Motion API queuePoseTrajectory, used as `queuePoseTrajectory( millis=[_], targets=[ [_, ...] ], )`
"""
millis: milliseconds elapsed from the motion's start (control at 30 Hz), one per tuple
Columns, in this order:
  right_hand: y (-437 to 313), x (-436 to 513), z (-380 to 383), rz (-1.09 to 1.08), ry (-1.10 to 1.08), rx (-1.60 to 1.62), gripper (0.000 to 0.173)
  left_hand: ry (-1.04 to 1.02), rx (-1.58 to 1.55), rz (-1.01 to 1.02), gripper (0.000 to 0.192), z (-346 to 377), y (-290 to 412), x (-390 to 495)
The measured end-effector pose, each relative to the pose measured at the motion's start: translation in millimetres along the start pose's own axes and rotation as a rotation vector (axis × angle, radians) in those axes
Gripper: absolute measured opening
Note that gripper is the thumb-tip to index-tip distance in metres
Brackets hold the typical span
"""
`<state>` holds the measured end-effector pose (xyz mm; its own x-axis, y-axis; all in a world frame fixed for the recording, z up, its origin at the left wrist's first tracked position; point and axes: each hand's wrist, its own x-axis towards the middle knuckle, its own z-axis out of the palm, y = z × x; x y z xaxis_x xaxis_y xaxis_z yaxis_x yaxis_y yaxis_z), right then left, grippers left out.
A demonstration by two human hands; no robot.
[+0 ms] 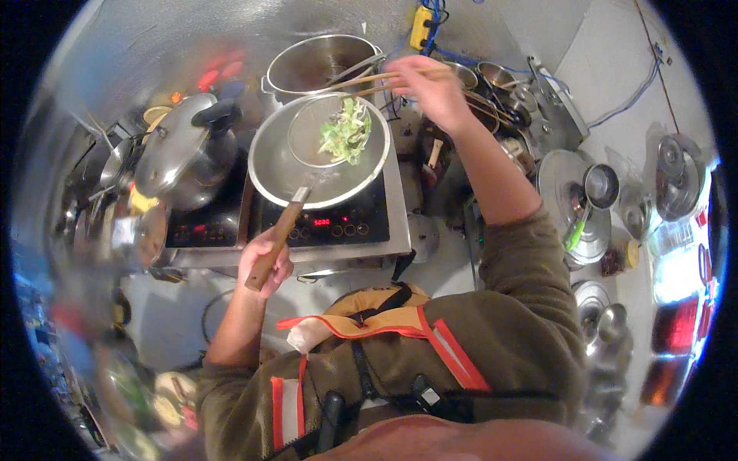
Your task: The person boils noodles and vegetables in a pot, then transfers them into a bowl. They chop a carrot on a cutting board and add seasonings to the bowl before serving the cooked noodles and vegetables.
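Observation:
My left hand (265,262) grips the wooden handle of a mesh strainer (297,135), whose basket is over a wide metal pot (259,173) on an induction cooktop (369,213). Shredded green leafy vegetables (349,132) lie at the right side of the basket. My right hand (424,86), slightly blurred, holds a pair of long wooden chopsticks (369,82) to the upper right of the pot. Their tips reach left past the pot's far rim. What the pot holds is hard to make out.
A second pot (271,86) with dark contents and a metal utensil stands behind. A large lidded pot (184,155) is on the left. Pans and pots (496,75) crowd the right, by a yellow power strip (421,29). Lids and a small pan (601,186) are farther right.

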<state>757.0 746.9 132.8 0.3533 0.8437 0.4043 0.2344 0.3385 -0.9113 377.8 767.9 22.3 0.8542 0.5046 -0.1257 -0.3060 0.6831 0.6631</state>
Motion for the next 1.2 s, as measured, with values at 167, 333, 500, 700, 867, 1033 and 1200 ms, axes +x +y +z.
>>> queuePoseTrajectory(
  millis=[167, 333, 500, 700, 867, 1033, 1200],
  targets=[
    [52.6, -30.3, -29.2, -0.053, 0.281, 0.228, 0.025, 0.132, 0.042, 0.077, 0.051, 3.9, -0.4, 4.4],
    [125.8, -16.4, 2.4, 0.332, 0.3, 0.555, 0.015, 0.142, 0.025, 0.119, 0.052, 6.4, -5.1, 9.5],
    [105.5, 45.4, 22.8, 0.124, 0.342, 0.683, 0.016, 0.078, 0.079, 0.171, 0.059, 9.3, -12.2, -13.4],
    [65.3, 34.3, 29.3, 0.069, -0.169, 0.112, 0.024, 0.218, 0.003, 0.128, 0.056, 7.2, -22.9, -25.4],
    [71.7, 21.0, 32.6, -0.187, -0.243, -0.183, 0.02, 0.24, 0.07, 0.12, 0.052, 11.9, -23.2, -18.4],
    [74.3, -12.5, 42.8, -0.253, -0.299, -0.394, 0.015, 0.296, 0.175, 0.137, 0.053, 25.7, -18.9, -13.3],
    [12.1, -5.2, 31.6, -0.152, -0.203, -0.278, 0.017, 0.296, 0.171, 0.2, 0.052, 38.2, -1.2, -4.0]
  ],
)
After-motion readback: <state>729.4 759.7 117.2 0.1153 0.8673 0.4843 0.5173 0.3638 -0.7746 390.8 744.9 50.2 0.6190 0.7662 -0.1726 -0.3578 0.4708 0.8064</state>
